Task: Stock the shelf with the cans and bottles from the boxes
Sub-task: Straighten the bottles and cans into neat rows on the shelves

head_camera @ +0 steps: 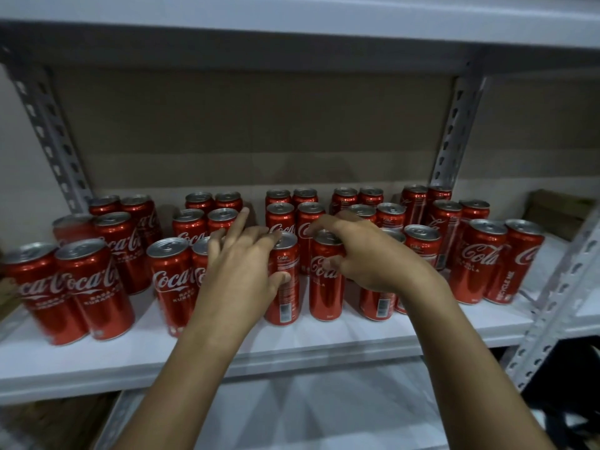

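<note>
Several red cola cans stand in paired rows on the white shelf (324,336). My left hand (240,267) holds a front-row can (285,297) between the thumb on its side and the index finger at its top rim, with the other fingers spread. Just to the right, my right hand (367,254) grips the neighbouring can (325,293) from above, fingers curled over its lid and thumb on its front. Both cans stand upright on the shelf, side by side.
Slotted grey uprights (454,131) frame the bay, and one (558,300) runs close on the right. A cardboard sheet (253,125) backs the shelf. A brown box (558,212) sits at the far right. A lower shelf (324,410) lies below.
</note>
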